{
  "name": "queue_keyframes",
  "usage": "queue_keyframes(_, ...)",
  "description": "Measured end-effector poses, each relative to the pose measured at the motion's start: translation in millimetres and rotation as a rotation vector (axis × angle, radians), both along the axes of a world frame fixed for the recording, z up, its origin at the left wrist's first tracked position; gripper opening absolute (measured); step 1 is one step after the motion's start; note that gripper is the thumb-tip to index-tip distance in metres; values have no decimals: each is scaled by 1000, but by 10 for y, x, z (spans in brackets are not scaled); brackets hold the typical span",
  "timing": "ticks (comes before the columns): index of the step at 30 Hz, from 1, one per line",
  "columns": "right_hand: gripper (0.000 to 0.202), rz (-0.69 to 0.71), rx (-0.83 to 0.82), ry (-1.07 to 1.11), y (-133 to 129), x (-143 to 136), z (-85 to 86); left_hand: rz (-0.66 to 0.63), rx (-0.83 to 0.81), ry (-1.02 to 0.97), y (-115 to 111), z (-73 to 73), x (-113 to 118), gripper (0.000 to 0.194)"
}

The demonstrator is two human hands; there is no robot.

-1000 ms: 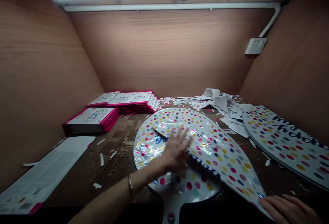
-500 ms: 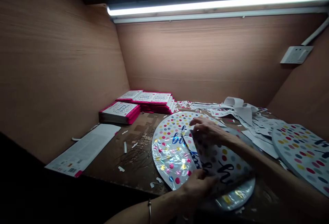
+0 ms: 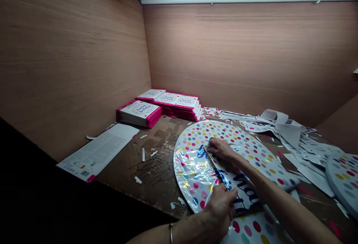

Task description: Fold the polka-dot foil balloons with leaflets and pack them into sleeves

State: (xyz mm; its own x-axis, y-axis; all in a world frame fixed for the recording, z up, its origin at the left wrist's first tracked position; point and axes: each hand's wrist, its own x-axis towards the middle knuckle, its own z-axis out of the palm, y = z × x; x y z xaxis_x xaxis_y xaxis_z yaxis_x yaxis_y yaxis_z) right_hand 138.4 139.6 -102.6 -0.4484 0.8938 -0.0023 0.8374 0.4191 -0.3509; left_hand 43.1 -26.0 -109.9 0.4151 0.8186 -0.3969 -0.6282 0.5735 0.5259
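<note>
A flat, shiny foil balloon point(image 3: 263, 152), white with coloured dots and blue lettering, is partly folded, its straight crease running between my hands. My left hand point(image 3: 219, 208) pinches the near end of this crease, thumb on top. At the far end, my right hand point(image 3: 220, 149) has its fingers bent together on the foil. Under the fold lies another round dotted foil balloon point(image 3: 187, 169), whose left part shows with light glinting off it. Part of the dotted foil hangs toward me below my left hand.
Stacks of pink-edged printed packets point(image 3: 140, 109) stand at the back left. A printed card sleeve point(image 3: 103, 150) lies at the left edge. White paper strips point(image 3: 288, 128) and scraps are heaped at the back right. More dotted foil rounds point(image 3: 342, 173) lie far right. Wooden walls enclose the table.
The raised foil flap has come down flatter, and a wide dotted part now spreads out to the right. Both hands stay on the crease. The view has shifted right and downward.
</note>
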Motion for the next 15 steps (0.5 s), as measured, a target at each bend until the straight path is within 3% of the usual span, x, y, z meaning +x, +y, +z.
queue_keyframes(3, 20, -5, -24, 13, 35, -32, -10, -1, -25, 14, 11, -6, -4, 34)
queue_keyframes(6, 10, 28, -4, 35, 52, -62, -16, -3, -9, 39, -14, -22, 10, 33)
queue_keyframes(9, 1, 38, 51, 73, 54, -31, 109, -17, 63, 47, -54, -33, 19, 32)
queue_keyframes(12, 10, -18, 127, 120, -17, 169, 552, -120, 209, 161, 7, 31, -29, 34)
queue_keyframes(15, 16, -97, 286, 193, -324, 517, 1219, -204, 609, 543, 280, 237, -166, 29)
